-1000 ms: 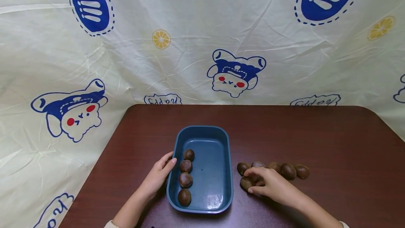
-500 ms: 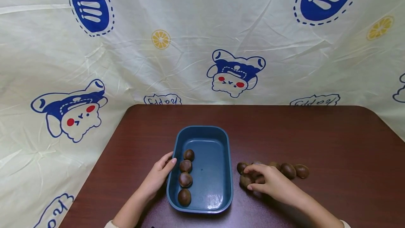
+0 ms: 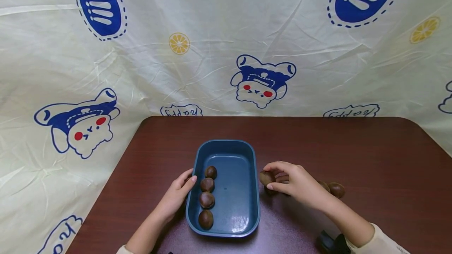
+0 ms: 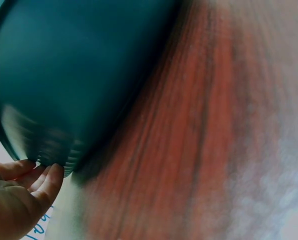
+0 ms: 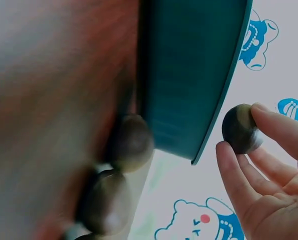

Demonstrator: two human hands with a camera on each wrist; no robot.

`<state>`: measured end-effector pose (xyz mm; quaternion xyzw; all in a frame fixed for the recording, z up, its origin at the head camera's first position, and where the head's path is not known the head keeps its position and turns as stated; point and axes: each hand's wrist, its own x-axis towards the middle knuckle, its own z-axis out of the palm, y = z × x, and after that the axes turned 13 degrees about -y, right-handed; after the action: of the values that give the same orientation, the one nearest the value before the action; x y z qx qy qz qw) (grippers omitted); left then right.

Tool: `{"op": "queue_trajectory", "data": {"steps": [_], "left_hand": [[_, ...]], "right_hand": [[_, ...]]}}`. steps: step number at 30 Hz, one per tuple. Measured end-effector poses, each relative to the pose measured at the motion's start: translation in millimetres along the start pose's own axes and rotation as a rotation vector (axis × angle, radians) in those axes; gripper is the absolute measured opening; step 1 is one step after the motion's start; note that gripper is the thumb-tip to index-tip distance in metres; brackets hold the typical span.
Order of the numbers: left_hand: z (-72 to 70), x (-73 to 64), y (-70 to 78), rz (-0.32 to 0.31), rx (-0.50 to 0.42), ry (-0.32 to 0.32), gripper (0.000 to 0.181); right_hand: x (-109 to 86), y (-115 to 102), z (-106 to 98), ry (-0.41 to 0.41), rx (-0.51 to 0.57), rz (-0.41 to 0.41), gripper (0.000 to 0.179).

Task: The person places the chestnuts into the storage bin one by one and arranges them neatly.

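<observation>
A blue rectangular tray [image 3: 234, 183] stands on the table with several brown chestnuts [image 3: 206, 199] lined up along its left side. My left hand [image 3: 176, 193] holds the tray's left wall, thumb at the rim and fingers against the outside; the left wrist view shows those fingertips on the tray wall [image 4: 79, 65]. Just right of the tray, my right hand [image 3: 300, 185] pinches one chestnut [image 3: 266, 178] between thumb and fingers. The right wrist view has this chestnut [image 5: 239, 130] raised above the others. Part of the table row of chestnuts [image 3: 337, 190] is hidden behind the right hand.
The dark brown wooden table [image 3: 381, 156] reaches back to a pale printed cloth [image 3: 212, 77] hanging behind it. A black object [image 3: 332, 242] shows by the right sleeve at the bottom edge. The tray's right wall stands close beside the table row.
My right hand has lifted the near chestnut off the table and moved it up and slightly left, toward the tray's right rim. The left hand and tray have stayed put.
</observation>
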<state>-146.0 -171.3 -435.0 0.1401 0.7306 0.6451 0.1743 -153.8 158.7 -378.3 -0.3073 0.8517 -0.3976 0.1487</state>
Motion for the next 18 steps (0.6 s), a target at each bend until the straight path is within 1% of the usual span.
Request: {"op": "queue_trajectory", "data": {"steps": [10, 18], "left_hand": [[-0.4, 0.8, 1.2, 0.016, 0.0, 0.005, 0.047], [-0.3, 0.0, -0.9, 0.005, 0.002, 0.005, 0.05]], "right_hand": [[36.8, -12.5, 1.8, 0.013, 0.022, -0.064, 0.039], [70.5, -14.5, 9.3, 0.022, 0.071, -0.054, 0.038]]}}
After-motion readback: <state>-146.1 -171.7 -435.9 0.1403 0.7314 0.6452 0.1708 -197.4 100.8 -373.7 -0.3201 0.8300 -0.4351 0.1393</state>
